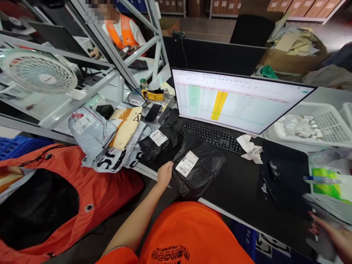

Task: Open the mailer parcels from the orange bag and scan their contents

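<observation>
My left hand (165, 175) pinches the left edge of a black plastic parcel (207, 165) with a white shipping label, lying on the desk in front of me. Beside it lies a second, smaller black parcel (172, 141), also labelled. At the lower right edge, my right hand (326, 231) is smeared by motion, its fingers curled. A thin white stick-like thing shows at those fingertips, next to grey plastic (331, 207); I cannot make out exactly what is gripped.
Several mailer bags (92, 130) are heaped at the left, above an open orange sack (107, 190). A monitor (236, 99) stands behind the keyboard (210, 135). Crumpled tissue (251, 148), a mouse (274, 170) and a white basket (327, 117) are rightward. A co-worker (123, 31) sits beyond the frame.
</observation>
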Motion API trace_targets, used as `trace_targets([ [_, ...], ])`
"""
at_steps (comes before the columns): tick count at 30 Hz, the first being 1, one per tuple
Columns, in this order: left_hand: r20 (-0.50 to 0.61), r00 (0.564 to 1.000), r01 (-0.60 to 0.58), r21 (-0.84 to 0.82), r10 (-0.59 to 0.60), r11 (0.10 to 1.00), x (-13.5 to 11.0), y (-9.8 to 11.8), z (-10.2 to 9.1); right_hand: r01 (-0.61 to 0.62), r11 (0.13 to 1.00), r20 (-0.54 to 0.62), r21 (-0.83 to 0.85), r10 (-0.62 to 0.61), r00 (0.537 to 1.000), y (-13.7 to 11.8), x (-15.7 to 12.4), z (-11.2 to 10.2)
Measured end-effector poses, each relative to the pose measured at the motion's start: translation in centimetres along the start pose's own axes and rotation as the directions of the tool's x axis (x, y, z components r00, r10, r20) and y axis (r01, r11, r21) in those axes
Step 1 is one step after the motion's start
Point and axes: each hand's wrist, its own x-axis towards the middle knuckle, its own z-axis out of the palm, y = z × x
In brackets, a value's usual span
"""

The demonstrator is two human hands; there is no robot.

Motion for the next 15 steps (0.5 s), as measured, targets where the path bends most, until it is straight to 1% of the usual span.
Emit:
trace_targets([
  [1, 0.003, 1.000, -0.006, -0.006, 0.006, 1.000, -0.1, 0.4, 0.3, -0.120, 0.980, 0.187, 0.158, 0.090, 0.978, -2.6, -2.4, 1.2],
  [2, 0.007, 1.000, -0.015, -0.012, 0.015, 1.000, -0.1, 0.9, 0.5, -0.143, 0.964, 0.284, 0.224, 0.076, 0.956, -5.3, -4.8, 2.8],
  [3, 0.012, 1.000, -0.027, -0.019, 0.028, 0.999, -0.1, 1.3, 0.7, -0.113, 0.974, 0.363, 0.198, 0.034, 0.931, -8.0, -7.2, 4.7],
  [4, 0.019, 0.999, -0.043, -0.025, 0.044, 0.999, -0.1, 1.8, 0.8, -0.049, 0.983, 0.453, 0.178, -0.038, 0.891, -10.6, -9.4, 7.0],
  [5, 0.026, 0.998, -0.061, -0.030, 0.062, 0.998, -0.1, 2.2, 1.0, 0.042, 0.981, 0.528, 0.190, -0.138, 0.838, -13.0, -11.3, 9.3],
  [7, 0.039, 0.994, -0.096, -0.037, 0.097, 0.995, -0.2, 3.1, 1.2, 0.226, 0.947, 0.662, 0.228, -0.321, 0.677, -16.7, -14.3, 13.6],
  [8, 0.045, 0.993, -0.110, -0.037, 0.112, 0.993, -0.3, 3.5, 1.3, 0.311, 0.916, 0.682, 0.254, -0.397, 0.614, -18.1, -15.3, 15.4],
  [9, 0.050, 0.991, -0.121, -0.037, 0.123, 0.992, -0.4, 3.9, 1.4, 0.376, 0.891, 0.694, 0.254, -0.439, 0.571, -19.1, -15.9, 16.9],
  [10, 0.054, 0.990, -0.130, -0.035, 0.132, 0.991, -0.6, 4.2, 1.5, 0.427, 0.871, 0.698, 0.242, -0.463, 0.547, -19.8, -16.4, 17.9],
  [12, 0.060, 0.988, -0.138, -0.031, 0.140, 0.990, -0.9, 4.7, 1.6, 0.491, 0.850, 0.706, 0.189, -0.466, 0.534, -20.4, -16.6, 19.1],
  [15, 0.067, 0.988, -0.135, -0.032, 0.137, 0.990, -1.2, 5.0, 1.6, 0.523, 0.839, 0.721, 0.148, -0.453, 0.524, -20.1, -16.4, 19.3],
])
